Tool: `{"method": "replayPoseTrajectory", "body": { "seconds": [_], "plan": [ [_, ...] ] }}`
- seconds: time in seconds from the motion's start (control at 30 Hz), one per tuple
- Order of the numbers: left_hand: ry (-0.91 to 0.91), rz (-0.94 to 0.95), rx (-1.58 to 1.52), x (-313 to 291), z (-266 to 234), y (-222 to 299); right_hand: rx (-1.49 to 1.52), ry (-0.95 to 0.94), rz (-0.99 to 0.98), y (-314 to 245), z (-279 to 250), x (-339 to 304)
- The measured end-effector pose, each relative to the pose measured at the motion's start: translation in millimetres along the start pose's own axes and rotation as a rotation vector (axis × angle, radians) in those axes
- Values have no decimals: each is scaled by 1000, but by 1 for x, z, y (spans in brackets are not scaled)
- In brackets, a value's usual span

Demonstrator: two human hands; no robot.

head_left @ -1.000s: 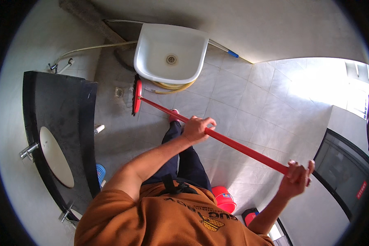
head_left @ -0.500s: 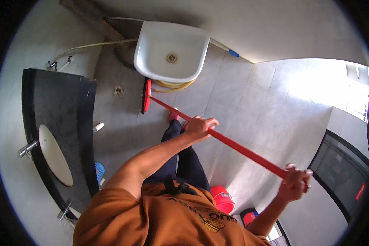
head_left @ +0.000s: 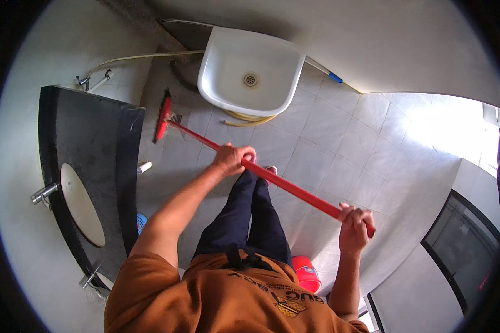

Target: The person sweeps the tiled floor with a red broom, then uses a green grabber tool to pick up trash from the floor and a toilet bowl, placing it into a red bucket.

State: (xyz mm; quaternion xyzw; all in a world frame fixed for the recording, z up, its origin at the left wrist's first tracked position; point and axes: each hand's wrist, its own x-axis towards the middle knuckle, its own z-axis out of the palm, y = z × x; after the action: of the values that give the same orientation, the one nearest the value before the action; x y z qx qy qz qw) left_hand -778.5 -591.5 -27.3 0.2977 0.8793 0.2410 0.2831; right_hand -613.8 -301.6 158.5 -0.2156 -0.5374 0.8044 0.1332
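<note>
A red broom (head_left: 294, 190) slants across the view in front of my body, its long handle running from upper left to lower right. My left hand (head_left: 232, 159) is wrapped round the handle near its middle. Close to the handle's upper end, my right hand (head_left: 356, 223) grips it with curled fingers. The red broom head (head_left: 164, 119) with dark bristles rests on the grey tiled floor, left of the white basin, and partly covers a floor drain (head_left: 175, 117).
A white basin (head_left: 222, 103) stands ahead by the wall, with a coiled yellow hose (head_left: 250, 120) below it. The dark washstand counter (head_left: 94, 133) lies along the left. Beside my legs is a red bucket (head_left: 306, 272). A blue-ended pole (head_left: 333, 76) lies against the far wall.
The broom head has moved left, away from the basin's front edge and over to the drain. Both hands have shifted left with the handle, still gripping it.
</note>
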Motion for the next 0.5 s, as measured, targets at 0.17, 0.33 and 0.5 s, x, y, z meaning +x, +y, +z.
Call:
{"method": "replayPoseTrajectory", "body": {
  "seconds": [0.17,0.33,0.5],
  "plan": [
    [168,-155,108,25,-48,-114,-18,27,204,77,74,30],
    [487,21,162,20,-81,-207,-85,-445,-57,161,189,59],
    [273,181,87,16,-72,-169,-157,-332,94,114,173,30]
  ]
}}
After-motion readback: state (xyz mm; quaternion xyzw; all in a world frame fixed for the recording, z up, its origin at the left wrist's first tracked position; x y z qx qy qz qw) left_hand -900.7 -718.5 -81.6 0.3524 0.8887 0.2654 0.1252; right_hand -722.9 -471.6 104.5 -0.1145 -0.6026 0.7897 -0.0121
